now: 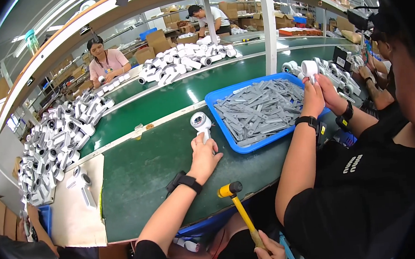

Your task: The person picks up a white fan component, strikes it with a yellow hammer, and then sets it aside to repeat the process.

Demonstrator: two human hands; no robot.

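Note:
My left hand (204, 158) is closed around the handle of a white round-headed handheld device (200, 121), held against the green work surface (146, 183). The device's ring-shaped head points away from me, with a dark centre showing. Lower down, near the table's front edge, my right hand (272, 255) grips a small mallet (244, 215) by its handle. The mallet has a yellow shaft and a yellow head with a black face, and it is tilted up toward the left. Its head is apart from the device.
Right of the device, a blue tray (241, 149) holds many flat grey strips (259, 108). A co-worker's hands (314, 96) hold a similar white device beyond it. White devices are heaped at left (55, 141) and across the green conveyor (132, 103). A metal post (268, 32) rises behind the tray.

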